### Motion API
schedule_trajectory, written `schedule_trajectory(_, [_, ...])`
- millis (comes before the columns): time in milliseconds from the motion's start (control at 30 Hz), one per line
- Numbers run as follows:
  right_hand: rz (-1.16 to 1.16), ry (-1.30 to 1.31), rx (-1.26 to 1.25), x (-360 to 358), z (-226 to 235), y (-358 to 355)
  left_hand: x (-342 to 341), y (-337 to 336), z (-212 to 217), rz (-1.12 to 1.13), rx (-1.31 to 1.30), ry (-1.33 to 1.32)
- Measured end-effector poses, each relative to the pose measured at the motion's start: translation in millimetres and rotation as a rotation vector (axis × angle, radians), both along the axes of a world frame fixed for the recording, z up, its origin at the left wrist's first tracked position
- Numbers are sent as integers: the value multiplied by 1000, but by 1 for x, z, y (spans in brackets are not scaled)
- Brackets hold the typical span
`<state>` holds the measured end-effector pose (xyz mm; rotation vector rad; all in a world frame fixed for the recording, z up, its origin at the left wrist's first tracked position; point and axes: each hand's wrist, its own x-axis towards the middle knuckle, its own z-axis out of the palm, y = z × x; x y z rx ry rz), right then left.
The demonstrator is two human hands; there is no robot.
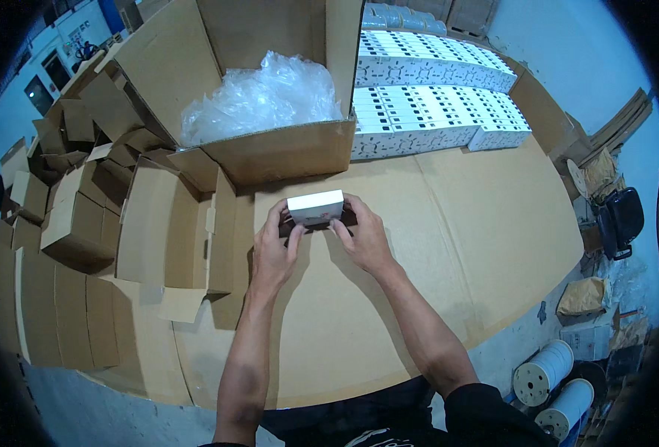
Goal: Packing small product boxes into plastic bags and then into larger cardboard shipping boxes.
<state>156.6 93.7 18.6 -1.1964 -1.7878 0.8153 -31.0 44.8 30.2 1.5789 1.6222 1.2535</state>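
A small white box (315,201) is held between my two hands, just above the cardboard-covered table (359,305). My left hand (273,246) grips its left end, with the thumb on the near face. On the opposite end, my right hand (365,237) closes round it in the same way, thumb on the near face. The box's pale top faces up, and its near side lies in shade. Beside my left hand stands an open, narrow cardboard box (184,238) with its flaps out.
Behind my hands stands a large carton (277,153) filled with clear plastic bags (262,97). Stacked rows of white boxes (419,123) line the back right. Several open cardboard boxes (83,208) crowd the left. White cable spools (545,372) and a dark chair (620,220) are at right.
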Motion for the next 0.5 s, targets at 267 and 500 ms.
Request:
schedule_trajectory(267, [37, -94, 19, 6, 4, -6, 1, -5, 7, -16, 75, 78])
schedule_trajectory(500, [22, -139, 2, 4, 5, -7, 4, -5, 4, -12, 75, 60])
